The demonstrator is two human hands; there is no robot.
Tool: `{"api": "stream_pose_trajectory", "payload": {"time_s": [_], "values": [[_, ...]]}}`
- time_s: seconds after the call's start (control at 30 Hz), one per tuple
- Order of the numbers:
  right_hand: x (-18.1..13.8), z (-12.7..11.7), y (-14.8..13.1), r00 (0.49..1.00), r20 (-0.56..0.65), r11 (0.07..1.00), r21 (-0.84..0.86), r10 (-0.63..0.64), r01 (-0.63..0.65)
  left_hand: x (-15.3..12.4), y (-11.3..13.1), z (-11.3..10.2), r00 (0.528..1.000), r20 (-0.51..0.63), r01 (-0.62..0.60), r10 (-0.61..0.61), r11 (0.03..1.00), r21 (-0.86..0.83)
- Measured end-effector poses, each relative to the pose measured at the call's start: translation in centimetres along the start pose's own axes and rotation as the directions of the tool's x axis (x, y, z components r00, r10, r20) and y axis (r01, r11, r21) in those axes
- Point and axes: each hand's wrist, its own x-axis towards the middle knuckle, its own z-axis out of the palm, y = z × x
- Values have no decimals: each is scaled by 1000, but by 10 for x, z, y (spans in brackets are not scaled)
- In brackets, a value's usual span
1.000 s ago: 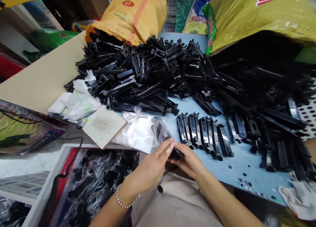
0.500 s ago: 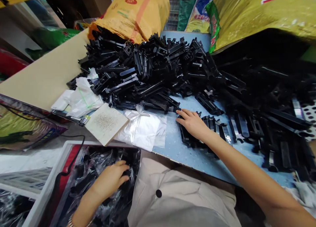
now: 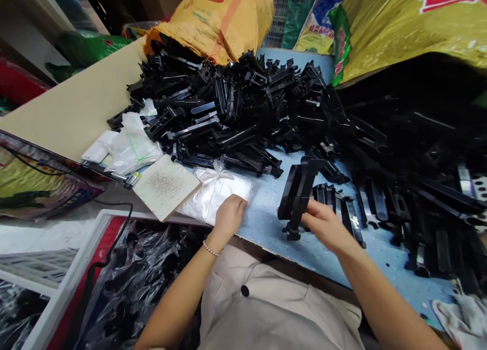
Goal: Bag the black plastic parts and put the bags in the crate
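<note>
My right hand grips a pair of black plastic parts, long and channel-shaped, held upright over the blue tabletop. My left hand rests at the front of a stack of clear plastic bags, thumb and fingers pinched together on the bag film. Just right of the held parts, several similar black parts lie side by side in a row. A large heap of the same black parts spreads across the back of the table.
A square board with small specks on it lies left of the bags. Below left stands a crate of bagged black parts. An orange sack and a yellow sack stand behind; a white cloth lies at right.
My left hand has moved up from the crate to the plastic bags. My right hand has lifted black parts off the near end of the row.
</note>
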Motion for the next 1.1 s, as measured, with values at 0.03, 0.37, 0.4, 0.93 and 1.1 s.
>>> {"api": "stream_pose_trajectory", "payload": {"time_s": [0.03, 0.37, 0.4, 0.93, 1.1], "values": [[-2, 12, 6, 997, 33, 988, 136, 74, -78, 0, -2, -4, 1000, 9, 18, -17, 997, -70], [27, 70, 32, 965, 122, 821, 508, 233, -262, -6, -4, -18, 992, -36, 90, -121, 878, -469], [27, 66, 33, 969, 84, 842, 483, 230, -242, -8, -4, -21, 989, -81, 73, -125, 879, -472], [-13, 57, 46, 838, 449, 444, 711, 310, -545, -29, 24, -26, 948, 123, -293, 295, 955, -38], [10, 71, 37, 970, 91, 850, 467, 226, -242, -46, 39, -26, 816, 307, -493, 490, 867, -74]]}}
